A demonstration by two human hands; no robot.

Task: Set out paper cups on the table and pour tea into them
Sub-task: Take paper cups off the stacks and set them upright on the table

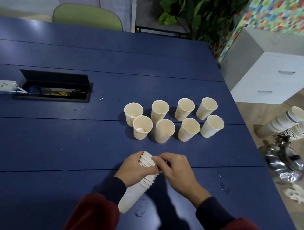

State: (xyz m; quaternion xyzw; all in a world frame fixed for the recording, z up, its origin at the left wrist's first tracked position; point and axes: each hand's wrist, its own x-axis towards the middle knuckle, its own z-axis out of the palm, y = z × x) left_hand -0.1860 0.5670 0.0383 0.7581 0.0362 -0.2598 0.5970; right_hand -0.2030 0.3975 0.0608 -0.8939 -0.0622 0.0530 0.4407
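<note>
Eight cream paper cups [164, 130] are standing upright and open-mouthed on the blue counter [51, 140], in two rows of four, right of the cable hatch [53, 88] and nearer the person. Nearer still, a stack of cups [132, 195] is lying tilted, the left hand [134, 169] wrapping its rim end and the right hand [178, 172] pinching the topmost rim. A shiny kettle [285, 165] is sitting on the floor, far right of the hatch.
</note>
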